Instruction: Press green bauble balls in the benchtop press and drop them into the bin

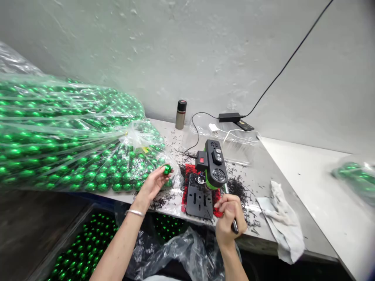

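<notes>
Between the thumb and fingers of my left hand [154,182] is a shiny green ball [167,169], held near the mouth of a big clear bag [88,132] full of similar balls. My right hand [231,216] is closed around a slim rod with a black end [234,226]; whether it joins the machine is unclear. Just beyond that hand stands a small black-and-green machine [216,164] with round vents and a red switch. Its slotted dark base plate [199,201] rests on a red mat [184,199] strewn with small black bits.
More black bits [236,189] litter the grey table. Behind the machine are a flask [181,114], a power adapter [229,117] with its cable, and a white plug [213,127]. A crumpled cloth [283,222] lies right. Below the table edge, a container holds green balls [82,246].
</notes>
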Available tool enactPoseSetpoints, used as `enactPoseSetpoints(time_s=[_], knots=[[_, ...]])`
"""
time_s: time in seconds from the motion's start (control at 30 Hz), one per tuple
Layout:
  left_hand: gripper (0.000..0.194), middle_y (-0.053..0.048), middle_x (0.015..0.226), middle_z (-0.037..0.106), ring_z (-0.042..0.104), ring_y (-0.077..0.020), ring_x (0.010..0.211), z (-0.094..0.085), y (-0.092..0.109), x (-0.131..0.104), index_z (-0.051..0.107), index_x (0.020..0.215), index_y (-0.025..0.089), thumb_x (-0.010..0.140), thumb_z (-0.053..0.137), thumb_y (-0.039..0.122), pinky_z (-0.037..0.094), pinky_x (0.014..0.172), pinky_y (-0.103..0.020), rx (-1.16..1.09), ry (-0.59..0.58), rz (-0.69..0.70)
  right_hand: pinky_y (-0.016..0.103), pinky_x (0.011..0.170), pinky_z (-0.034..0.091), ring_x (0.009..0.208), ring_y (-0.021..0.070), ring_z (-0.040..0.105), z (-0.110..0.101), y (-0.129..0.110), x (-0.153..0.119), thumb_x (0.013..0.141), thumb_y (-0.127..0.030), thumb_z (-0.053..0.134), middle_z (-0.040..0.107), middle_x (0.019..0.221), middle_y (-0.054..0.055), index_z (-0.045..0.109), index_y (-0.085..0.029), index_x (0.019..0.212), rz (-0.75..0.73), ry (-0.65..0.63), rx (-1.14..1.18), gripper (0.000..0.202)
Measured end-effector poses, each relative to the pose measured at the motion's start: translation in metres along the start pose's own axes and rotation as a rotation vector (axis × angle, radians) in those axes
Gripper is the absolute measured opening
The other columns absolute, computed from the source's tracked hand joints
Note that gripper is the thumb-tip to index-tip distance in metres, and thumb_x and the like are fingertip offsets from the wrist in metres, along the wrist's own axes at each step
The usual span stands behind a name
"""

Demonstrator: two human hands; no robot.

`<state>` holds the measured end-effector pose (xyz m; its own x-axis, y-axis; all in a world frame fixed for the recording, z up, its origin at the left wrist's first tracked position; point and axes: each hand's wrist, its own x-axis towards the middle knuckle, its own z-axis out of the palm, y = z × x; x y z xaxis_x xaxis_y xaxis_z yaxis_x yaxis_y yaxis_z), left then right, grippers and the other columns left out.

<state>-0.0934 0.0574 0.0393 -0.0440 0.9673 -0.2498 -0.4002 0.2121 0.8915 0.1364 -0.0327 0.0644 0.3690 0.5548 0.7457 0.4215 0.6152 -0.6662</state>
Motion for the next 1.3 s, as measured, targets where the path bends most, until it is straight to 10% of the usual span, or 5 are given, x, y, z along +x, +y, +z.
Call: enactPoseSetpoints(time_s=[0.2, 0.43, 0.8, 1.3], knots=[[0.031, -0.009, 0.094, 0.076, 0.072, -0.0177, 0.082, 0.028, -0.050, -0.042, 0.071, 0.106, 0.015, 0.080, 0.076, 0.032, 0.059, 0.075, -0.029, -0.026, -0.101, -0.185, 0.027, 0.056, 0.040, 0.060, 0.0113, 0.053, -0.004, -0.013, 0.022, 0.100, -0.020, 0.043, 0.053, 0.065, -0.002, 0.049, -0.021, 0.066, 0.019, -0.059, -0.101, 0.034], [0.039, -0.006, 0.096, 0.070, 0.063, -0.0154, 0.072, 0.056, -0.081, -0.039, 0.071, 0.115, 0.017, 0.082, 0.071, 0.037, 0.054, 0.067, -0.029, 0.631, -0.273, 0.177, 0.028, 0.057, 0.041, 0.062, 0.0117, 0.054, -0.005, -0.012, 0.023, 0.098, -0.017, 0.044, 0.055, 0.067, -0.002, 0.049, -0.021, 0.066, -0.060, -0.079, -0.103, 0.033], [0.032, -0.014, 0.113, 0.068, 0.066, -0.0277, 0.103, 0.065, -0.072, -0.030, 0.064, 0.122, 0.015, 0.094, 0.060, 0.029, 0.054, 0.091, -0.040, 1.082, -0.514, 0.540, 0.028, 0.058, 0.043, 0.065, 0.0124, 0.055, -0.004, -0.009, 0.018, 0.096, -0.011, 0.044, 0.056, 0.068, -0.001, 0.049, -0.021, 0.069, -0.118, -0.082, -0.081, 0.030], [0.029, -0.009, 0.104, 0.067, 0.067, -0.0247, 0.096, 0.059, -0.064, -0.015, 0.070, 0.111, 0.018, 0.089, 0.065, 0.036, 0.055, 0.088, -0.038, 0.956, -0.569, 0.362, 0.027, 0.056, 0.044, 0.063, 0.0119, 0.054, -0.003, -0.010, 0.018, 0.096, -0.010, 0.043, 0.051, 0.065, -0.002, 0.047, -0.022, 0.069, -0.156, -0.090, -0.096, 0.029]])
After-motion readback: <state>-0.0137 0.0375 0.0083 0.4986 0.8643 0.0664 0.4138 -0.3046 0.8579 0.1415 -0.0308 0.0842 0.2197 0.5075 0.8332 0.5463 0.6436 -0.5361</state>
